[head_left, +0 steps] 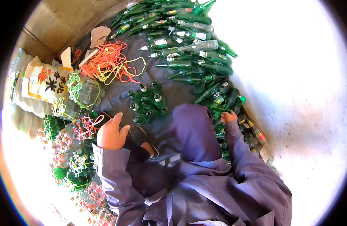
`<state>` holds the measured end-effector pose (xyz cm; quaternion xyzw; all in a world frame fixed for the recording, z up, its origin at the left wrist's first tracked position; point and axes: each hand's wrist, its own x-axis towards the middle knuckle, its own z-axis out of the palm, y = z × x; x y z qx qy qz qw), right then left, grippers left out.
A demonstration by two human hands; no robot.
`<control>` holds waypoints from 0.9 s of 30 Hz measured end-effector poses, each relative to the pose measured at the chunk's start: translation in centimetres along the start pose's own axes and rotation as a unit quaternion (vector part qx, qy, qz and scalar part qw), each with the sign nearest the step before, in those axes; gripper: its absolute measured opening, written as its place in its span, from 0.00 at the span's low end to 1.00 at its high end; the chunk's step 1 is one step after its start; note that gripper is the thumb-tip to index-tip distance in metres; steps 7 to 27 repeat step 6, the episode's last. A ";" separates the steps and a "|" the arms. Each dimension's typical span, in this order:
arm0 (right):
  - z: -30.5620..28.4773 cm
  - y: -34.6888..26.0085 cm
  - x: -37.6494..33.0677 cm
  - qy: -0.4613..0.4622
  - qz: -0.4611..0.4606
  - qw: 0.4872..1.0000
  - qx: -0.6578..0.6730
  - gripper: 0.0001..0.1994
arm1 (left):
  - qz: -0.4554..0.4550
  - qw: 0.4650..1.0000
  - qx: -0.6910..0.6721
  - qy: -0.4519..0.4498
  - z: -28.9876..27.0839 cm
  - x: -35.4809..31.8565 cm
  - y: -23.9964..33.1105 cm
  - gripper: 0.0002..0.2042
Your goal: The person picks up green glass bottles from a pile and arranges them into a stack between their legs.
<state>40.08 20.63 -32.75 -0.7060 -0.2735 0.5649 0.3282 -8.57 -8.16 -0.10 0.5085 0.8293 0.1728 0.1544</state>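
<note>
My left hand is raised beside the bundled bottles at the left, its fingers stretched out and nothing in them. At the edge of the bottle pile, my right hand has its fingers curled on a green glass bottle, partly hidden among others. Between my hands, a cluster of upright green bottles stands close together on a dark cloth. Many more green bottles lie stacked on their sides at the far right of the cloth.
Orange and yellow cords lie tangled beyond the upright bottles. Bottle bundles tied with coloured cord line the left side, near a printed sack. My knee and shoe are close in front. Pale floor borders the pile.
</note>
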 end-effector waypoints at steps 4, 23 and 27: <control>2.9 0.6 -2.6 0.038 0.047 0.997 0.051 0.32 | 0.041 0.991 0.041 0.119 -1.3 -6.5 -0.8 0.24; 3.3 1.1 -3.8 0.043 0.034 0.998 0.040 0.25 | 0.028 0.987 0.074 0.141 -2.0 -9.4 -0.7 0.23; 3.3 1.1 -3.8 0.043 0.034 0.998 0.040 0.25 | 0.028 0.987 0.074 0.141 -2.0 -9.4 -0.7 0.23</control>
